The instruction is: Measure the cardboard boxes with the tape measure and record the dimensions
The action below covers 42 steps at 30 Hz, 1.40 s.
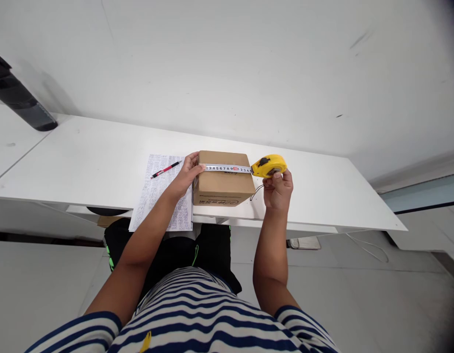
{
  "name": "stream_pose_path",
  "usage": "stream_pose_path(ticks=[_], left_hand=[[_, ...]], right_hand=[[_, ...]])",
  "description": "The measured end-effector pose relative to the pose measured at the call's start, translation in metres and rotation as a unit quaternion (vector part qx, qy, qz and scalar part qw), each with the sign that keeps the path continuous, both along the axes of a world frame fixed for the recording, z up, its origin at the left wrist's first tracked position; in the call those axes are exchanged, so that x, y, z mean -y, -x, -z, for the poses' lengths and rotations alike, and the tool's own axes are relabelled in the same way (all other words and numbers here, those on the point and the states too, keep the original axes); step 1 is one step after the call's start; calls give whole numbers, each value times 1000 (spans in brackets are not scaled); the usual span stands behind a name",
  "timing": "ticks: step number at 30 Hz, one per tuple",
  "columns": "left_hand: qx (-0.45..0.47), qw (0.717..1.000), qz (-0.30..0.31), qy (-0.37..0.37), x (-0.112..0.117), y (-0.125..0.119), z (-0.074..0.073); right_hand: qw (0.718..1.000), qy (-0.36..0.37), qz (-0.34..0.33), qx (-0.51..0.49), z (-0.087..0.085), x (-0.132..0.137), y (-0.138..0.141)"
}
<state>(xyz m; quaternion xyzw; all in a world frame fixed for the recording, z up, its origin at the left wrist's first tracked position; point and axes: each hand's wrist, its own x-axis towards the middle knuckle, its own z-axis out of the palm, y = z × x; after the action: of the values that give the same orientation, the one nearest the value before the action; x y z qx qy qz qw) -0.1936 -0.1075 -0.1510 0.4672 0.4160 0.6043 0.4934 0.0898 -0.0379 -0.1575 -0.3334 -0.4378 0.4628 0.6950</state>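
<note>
A brown cardboard box [227,184] with dark print on its front side sits near the front edge of the white table. Across its top stretches the white blade [227,168] of a tape measure, with black numbers and one red mark. My left hand [188,175] is at the box's left edge, its thumb pressing the blade's end there. Just off the right edge of the box, my right hand [278,189] grips the yellow tape measure [271,165] by its case. A thin dark cord [256,191] hangs from the case beside the box.
Printed sheets [156,196] lie left of the box, overhanging the table's [322,191] front edge. A red and black pen [165,169] rests on them. A dark bottle [21,95] stands at the far left by the wall. Below the table, a white cable [368,246] lies on the floor.
</note>
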Motion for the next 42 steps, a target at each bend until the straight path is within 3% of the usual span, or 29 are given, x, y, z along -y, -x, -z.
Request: stream_pose_path(ticks=[6,10,13,18,21,24,27,30,32,34,37,39,42], left_hand=[[-9,1000,-4,-2,0,-1,0],[-11,1000,-4,-3,1,-1,-1],[-3,1000,-7,8,2,-3,-3],[24,1000,-8,14,4,-5,-6],[29,999,-9,21,7,-8,-8],[39,999,-10,32,9,-13,-10],[32,998,-6,44,11,-12,-12],[-9,999,0,53,13,4,-16],[-68,996,-33,46,15,26,-16],[-174,979,-101,42,18,53,-12],[-395,894,-189,96,26,89,1],[-503,832,-195,131,35,103,13],[-576,790,-179,114,47,109,28]], right_hand=[[992,-48,11,114,-14,10,10],[971,-73,-42,222,-37,27,24],[928,-104,-84,348,-57,39,35],[837,-175,-100,509,-84,50,52],[810,-180,-90,550,-91,54,61],[805,-160,-89,564,-88,57,66],[819,-125,-79,555,-79,57,69],[839,-98,-62,532,-70,58,71],[850,-95,-51,516,-65,58,71],[859,-103,-38,500,-61,56,71],[864,-102,-11,494,-57,42,69],[859,-84,15,504,-57,22,66],[848,-52,47,525,-58,-21,58]])
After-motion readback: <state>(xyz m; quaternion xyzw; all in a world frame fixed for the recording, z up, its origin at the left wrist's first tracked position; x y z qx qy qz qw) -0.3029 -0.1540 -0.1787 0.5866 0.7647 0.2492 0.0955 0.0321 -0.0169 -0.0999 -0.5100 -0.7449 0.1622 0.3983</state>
